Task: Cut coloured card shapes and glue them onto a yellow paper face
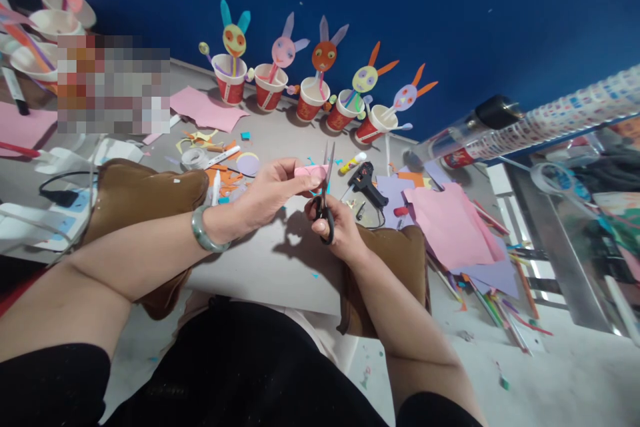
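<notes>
My left hand pinches a small piece of pink paper above the table, thumb on top. A green bangle circles that wrist. In my right hand is a pair of scissors with black handles, fingers through the loops. Its blades point away from me, a little apart, beside the right edge of the pink paper. Whether they touch the paper I cannot tell. Below the hands lies the grey tabletop, with small blue paper scraps on it.
Several red paper cups with paper rabbit figures stand along the blue wall. A black glue gun and a yellow glue stick lie right of my hands. Pink paper sheets are at right. Brown cushions flank my arms.
</notes>
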`<state>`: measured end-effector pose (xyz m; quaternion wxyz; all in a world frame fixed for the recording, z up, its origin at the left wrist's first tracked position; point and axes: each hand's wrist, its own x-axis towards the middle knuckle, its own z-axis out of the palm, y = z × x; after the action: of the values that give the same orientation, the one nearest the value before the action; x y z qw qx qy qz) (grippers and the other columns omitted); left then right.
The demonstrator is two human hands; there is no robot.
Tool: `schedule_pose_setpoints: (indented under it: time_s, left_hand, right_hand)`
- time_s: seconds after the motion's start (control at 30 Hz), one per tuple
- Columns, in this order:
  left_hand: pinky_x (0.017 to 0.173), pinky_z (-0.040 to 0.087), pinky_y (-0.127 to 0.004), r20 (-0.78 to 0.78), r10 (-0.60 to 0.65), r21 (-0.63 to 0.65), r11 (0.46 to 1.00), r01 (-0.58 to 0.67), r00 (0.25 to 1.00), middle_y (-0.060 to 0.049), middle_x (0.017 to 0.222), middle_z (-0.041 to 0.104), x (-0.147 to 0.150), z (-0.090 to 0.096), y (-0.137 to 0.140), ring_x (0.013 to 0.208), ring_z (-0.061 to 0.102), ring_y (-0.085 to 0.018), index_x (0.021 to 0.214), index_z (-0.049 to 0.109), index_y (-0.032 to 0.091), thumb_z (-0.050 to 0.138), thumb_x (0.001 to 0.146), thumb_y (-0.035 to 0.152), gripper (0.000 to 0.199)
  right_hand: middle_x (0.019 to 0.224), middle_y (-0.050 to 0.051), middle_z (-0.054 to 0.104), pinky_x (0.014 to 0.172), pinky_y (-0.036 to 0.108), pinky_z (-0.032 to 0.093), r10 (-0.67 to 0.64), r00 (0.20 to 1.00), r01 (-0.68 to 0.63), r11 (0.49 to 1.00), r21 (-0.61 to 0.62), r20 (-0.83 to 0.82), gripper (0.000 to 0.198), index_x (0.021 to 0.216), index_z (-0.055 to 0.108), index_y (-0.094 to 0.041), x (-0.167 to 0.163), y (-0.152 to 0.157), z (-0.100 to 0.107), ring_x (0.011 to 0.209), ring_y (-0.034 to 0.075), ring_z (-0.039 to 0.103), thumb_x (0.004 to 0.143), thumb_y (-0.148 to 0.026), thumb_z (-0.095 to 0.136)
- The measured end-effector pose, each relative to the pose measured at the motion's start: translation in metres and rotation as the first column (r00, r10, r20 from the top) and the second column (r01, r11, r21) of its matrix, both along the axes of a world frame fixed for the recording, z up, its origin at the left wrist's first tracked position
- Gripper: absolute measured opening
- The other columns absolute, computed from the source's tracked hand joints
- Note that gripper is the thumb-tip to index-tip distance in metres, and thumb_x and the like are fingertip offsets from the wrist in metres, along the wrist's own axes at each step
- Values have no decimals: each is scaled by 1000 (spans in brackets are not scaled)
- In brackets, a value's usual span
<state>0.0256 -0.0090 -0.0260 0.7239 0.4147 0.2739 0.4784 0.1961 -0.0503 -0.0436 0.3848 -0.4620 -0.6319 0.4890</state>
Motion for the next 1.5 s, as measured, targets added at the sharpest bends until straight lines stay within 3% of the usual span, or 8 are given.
schedule_pose_setpoints:
  time_s: [0.73, 1.5]
  left_hand:
    - [68, 52, -24, 10, 24, -11, 1000, -24, 1000, 1, 77, 68, -1, 1, 2, 71, 63, -9, 68, 58, 16, 85, 72, 31, 31]
    - [72, 51, -24, -34, 42, 78, 996, -39, 999, 0, 82, 69, -5, -3, 5, 75, 63, -10, 72, 62, 16, 82, 78, 32, 27]
  right_hand:
    - [70, -1, 55, 62, 29, 36, -5, 1000, 4, 998, -59, 0, 70, 69, 54, -20, 3, -1, 5, 63, 12, 43, 60, -87, 72]
    - [63, -2, 53, 58, 28, 35, 31, 999, -33, 995, -96, -19, 69, 65, 53, -20, 7, 2, 8, 58, 11, 41, 59, -85, 74]
